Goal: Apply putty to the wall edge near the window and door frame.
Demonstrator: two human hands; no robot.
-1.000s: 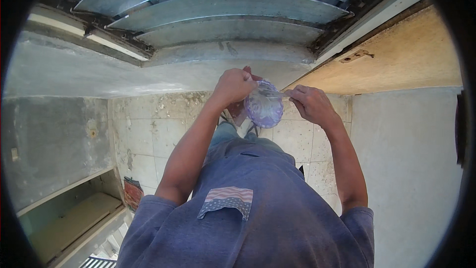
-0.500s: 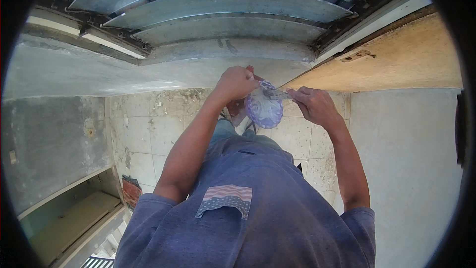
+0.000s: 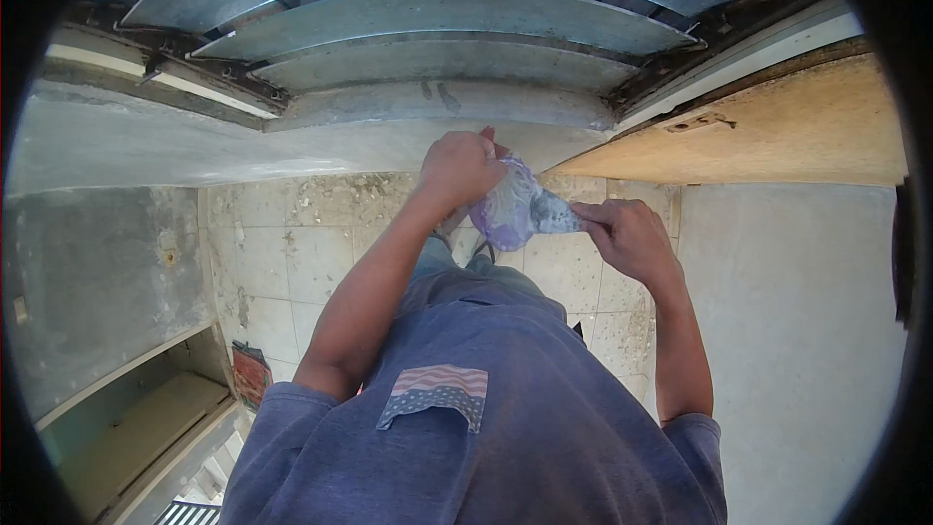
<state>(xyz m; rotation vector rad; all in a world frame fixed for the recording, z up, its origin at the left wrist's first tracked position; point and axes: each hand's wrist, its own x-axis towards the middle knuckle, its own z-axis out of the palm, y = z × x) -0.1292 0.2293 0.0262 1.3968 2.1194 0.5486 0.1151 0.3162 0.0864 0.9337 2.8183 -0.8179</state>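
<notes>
And there it was, the purple bundle point(image 3: 505, 222), strung out between my left hand point(image 3: 461, 169) and my right hand point(image 3: 630, 236)!
My left was nearer, its fingers curled closed on the far-left edge, a red piece point(image 3: 488, 134) poking out beyond; the bundle's long axis ran far to near, and rightward off it stretched a grey flap point(image 3: 556, 213), its end pinched between my right thumb and fingers, no gap showing.

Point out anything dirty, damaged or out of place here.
The tiled floor looks dirty: dark grime and pale flecks lie scattered on it, heaviest near the wall under the window. Two dark smudges also stand out against the paler window ledge.
</notes>
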